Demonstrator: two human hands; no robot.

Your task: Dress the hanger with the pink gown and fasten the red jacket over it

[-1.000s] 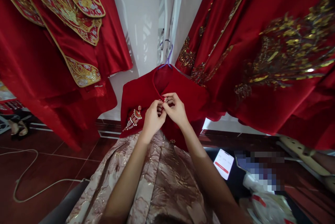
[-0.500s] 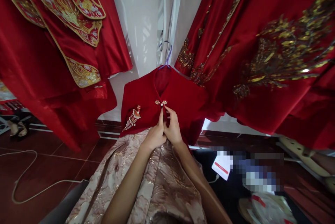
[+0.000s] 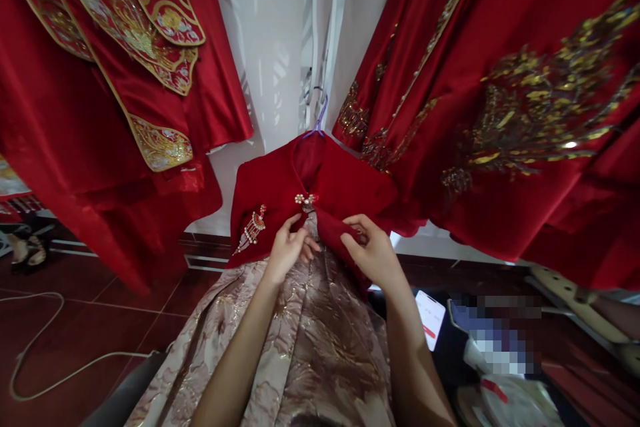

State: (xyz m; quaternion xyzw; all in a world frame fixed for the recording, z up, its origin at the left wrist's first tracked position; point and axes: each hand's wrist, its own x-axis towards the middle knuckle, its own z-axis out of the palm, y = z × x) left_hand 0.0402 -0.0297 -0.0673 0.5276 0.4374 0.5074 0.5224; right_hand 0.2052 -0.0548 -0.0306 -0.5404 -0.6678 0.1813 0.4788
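A short red jacket (image 3: 273, 187) hangs in front of me on a purple hanger (image 3: 320, 117), over a pale gold brocade skirt (image 3: 310, 340). A pearl clasp (image 3: 305, 200) joins its two front panels at the chest. A tasselled gold brooch (image 3: 253, 227) is pinned to its left side. My left hand (image 3: 286, 250) pinches the lower edge of the left panel. My right hand (image 3: 373, 254) grips the lower edge of the right panel and holds it out to the right, so the skirt shows between them.
Red robes with gold embroidery hang at the left (image 3: 100, 80) and right (image 3: 500, 100). A white wall corner (image 3: 300, 47) lies behind. A white cable (image 3: 45, 354) loops over the dark red floor tiles. A phone (image 3: 430, 317) and bags lie at lower right.
My hands left the clasp at the chest, dropped to the jacket's lower front, then moved apart, spreading the two panels below the closed clasp.
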